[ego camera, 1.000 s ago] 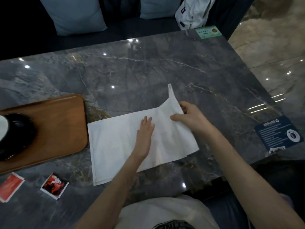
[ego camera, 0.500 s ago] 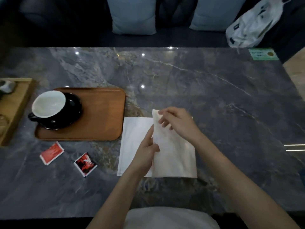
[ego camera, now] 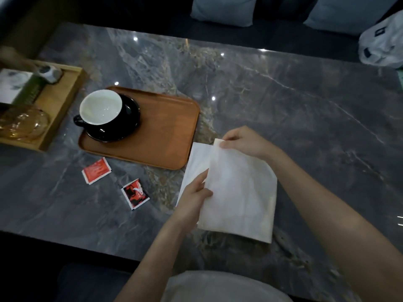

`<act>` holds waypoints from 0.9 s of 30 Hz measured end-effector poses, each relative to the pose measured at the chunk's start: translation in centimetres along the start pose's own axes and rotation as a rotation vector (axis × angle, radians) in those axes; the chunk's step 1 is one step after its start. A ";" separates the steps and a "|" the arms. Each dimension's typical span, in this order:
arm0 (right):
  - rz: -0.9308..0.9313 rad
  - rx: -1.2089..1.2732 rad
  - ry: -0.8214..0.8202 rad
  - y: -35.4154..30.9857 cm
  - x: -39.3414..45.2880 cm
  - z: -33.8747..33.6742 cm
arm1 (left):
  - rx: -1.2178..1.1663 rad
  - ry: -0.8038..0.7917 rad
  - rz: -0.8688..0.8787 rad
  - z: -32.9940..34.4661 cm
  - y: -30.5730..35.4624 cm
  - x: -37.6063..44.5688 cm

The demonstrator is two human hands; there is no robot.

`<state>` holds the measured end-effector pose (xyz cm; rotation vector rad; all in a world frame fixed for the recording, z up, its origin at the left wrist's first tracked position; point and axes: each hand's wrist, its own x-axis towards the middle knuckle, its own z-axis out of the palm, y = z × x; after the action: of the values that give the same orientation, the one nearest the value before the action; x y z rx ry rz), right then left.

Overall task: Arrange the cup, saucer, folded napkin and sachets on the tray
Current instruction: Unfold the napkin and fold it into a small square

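A white napkin [ego camera: 239,192] lies on the grey marble table, its right part folded over toward the left. My right hand [ego camera: 242,141] pinches the far corner of the folded flap. My left hand [ego camera: 194,199] grips the flap's near left edge. A brown wooden tray [ego camera: 165,131] sits just left of the napkin. On the tray's left end a black cup with a white inside [ego camera: 101,112] stands on a black saucer [ego camera: 130,118]. Two sachets lie on the table in front of the tray: a red one [ego camera: 96,170] and a black-and-red one [ego camera: 135,194].
A lighter wooden tray [ego camera: 58,110] at the far left holds an amber glass dish [ego camera: 23,124] and a small box. Cushions line the bench behind the table, and a white bag [ego camera: 381,44] rests at the far right. The table's near edge runs close to my body.
The napkin's right part has been folded over to the left by my right hand. My left hand went from lying flat on the cloth to gripping the fold's edge. The view swung left.
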<state>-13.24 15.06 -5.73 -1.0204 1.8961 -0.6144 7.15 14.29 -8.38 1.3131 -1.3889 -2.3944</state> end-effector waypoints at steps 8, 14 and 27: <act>0.048 0.009 0.053 -0.1 4.1 3.8 | 0.279 0.261 0.017 -4.1 -2.1 -1.7; -0.018 -0.119 0.082 -0.1 5.4 5.4 | 0.662 0.547 0.128 -4.8 -3.6 -3.0; 0.104 -0.245 0.170 -0.2 6.5 7.3 | 0.899 0.699 0.136 -4.5 -3.8 -2.3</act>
<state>-8.69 9.37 -12.19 -1.0403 2.2003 -0.4268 13.04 14.50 -10.76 1.8435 -2.2141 -0.9714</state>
